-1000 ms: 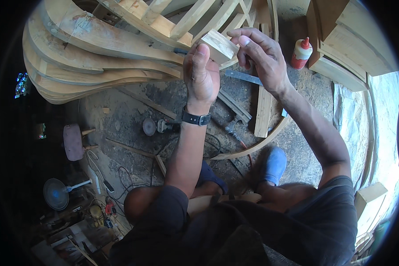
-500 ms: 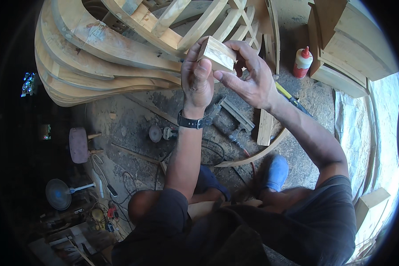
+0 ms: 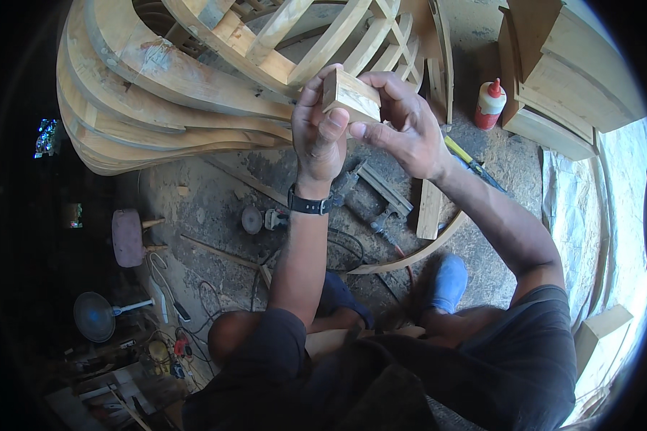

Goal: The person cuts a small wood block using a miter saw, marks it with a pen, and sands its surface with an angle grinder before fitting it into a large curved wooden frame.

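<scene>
My left hand [image 3: 319,144] clasps one end of the wooden block [image 3: 354,97], thumb against its near side, seemingly to steady it; my right hand [image 3: 415,136] pinches the other end. Both hold it up near the curved wooden frame [image 3: 187,75], probably for a closer look.

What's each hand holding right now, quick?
Left hand: closed, holding a wooden block.
Right hand: closed on the same block's right end.
</scene>
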`<state>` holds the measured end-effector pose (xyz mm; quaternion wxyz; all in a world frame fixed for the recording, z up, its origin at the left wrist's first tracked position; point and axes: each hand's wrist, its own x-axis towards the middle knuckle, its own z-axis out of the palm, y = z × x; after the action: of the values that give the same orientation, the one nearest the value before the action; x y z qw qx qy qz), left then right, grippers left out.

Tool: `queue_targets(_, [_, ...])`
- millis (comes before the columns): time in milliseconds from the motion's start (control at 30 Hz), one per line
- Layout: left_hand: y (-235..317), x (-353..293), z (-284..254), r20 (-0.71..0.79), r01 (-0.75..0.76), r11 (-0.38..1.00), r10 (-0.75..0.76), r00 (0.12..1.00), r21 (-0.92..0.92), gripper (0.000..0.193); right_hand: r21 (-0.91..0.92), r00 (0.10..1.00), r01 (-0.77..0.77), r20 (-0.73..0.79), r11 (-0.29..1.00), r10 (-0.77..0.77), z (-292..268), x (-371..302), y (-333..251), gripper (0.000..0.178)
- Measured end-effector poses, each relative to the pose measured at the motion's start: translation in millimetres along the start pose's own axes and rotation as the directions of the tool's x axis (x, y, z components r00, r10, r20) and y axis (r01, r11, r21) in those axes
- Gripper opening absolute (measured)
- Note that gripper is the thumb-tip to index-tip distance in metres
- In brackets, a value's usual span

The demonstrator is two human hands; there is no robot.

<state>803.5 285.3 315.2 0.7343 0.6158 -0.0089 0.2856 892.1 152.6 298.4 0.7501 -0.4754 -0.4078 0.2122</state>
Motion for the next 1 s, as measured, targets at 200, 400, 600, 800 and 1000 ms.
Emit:
queue_targets(200, [0.8,-3.3,2.5,-0.039,0.001,0.999,0.001,0.999,0.052,0.069,0.347,0.968,-0.241,0.159,0.907,0.196,-8.0,4.0,5.7,0.040])
queue_targets(400, [5.5,-1.0,0.4,-0.003,0.044,0.995,-0.044,0.999,0.088,0.067,0.565,0.929,-0.356,0.298,0.744,0.218,-12.1,7.2,11.2,0.035])
queue_targets(600, [26.3,15.8,-5.1,0.190,0.219,0.975,-0.209,0.959,-0.037,0.057,0.643,0.929,-0.364,0.298,0.673,0.218,-8.9,9.3,-0.9,0.037])
queue_targets(800, [67.8,35.6,-17.7,0.382,0.295,0.955,-0.286,0.879,0.037,0.051,0.688,0.926,-0.364,0.340,0.628,0.165,6.9,12.6,-24.0,0.046])
queue_targets(1000, [111.5,22.3,-13.2,0.298,0.287,0.927,-0.352,0.887,0.240,0.059,0.664,0.913,-0.361,0.396,0.654,0.102,20.2,16.3,-29.1,0.043])
